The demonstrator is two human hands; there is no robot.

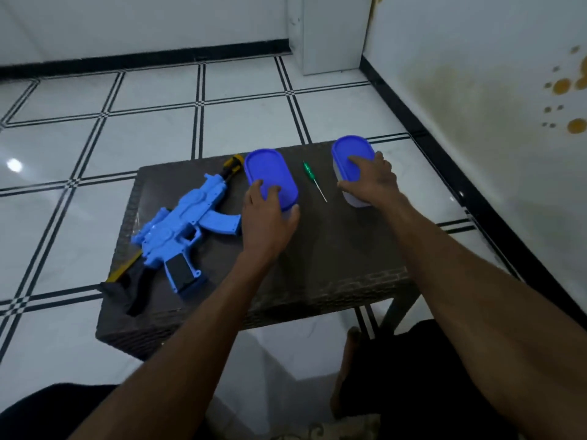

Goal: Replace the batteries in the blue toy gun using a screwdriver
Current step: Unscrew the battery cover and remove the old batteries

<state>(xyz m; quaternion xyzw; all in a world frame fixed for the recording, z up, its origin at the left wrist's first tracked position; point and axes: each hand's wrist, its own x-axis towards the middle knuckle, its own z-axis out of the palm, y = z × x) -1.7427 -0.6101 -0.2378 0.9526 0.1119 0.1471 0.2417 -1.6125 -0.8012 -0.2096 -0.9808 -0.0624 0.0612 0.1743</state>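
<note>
Although the blue toy gun (178,230) is the thing to be opened, it lies untouched on its side at the left of the dark surface (333,249), muzzle toward the far edge and black grip toward the near one, with no cover visibly removed. The green-handled screwdriver (313,179) lies loose on the surface further right, between two blue-lidded containers, apart from both hands. The left hand (268,217) is on the near end of the left container (270,176), fingers curled over the lid and thumb against its side, so it grips that container. The right hand (370,182) does the same on the right container (352,157), fingers on the lid and thumb down its clear wall. What the containers hold cannot be seen; they may hold the batteries. Judging from this, the task is barely begun: the containers are closed, and unscrewing the compartment, swapping the cells and closing it again all seem to lie ahead.
</note>
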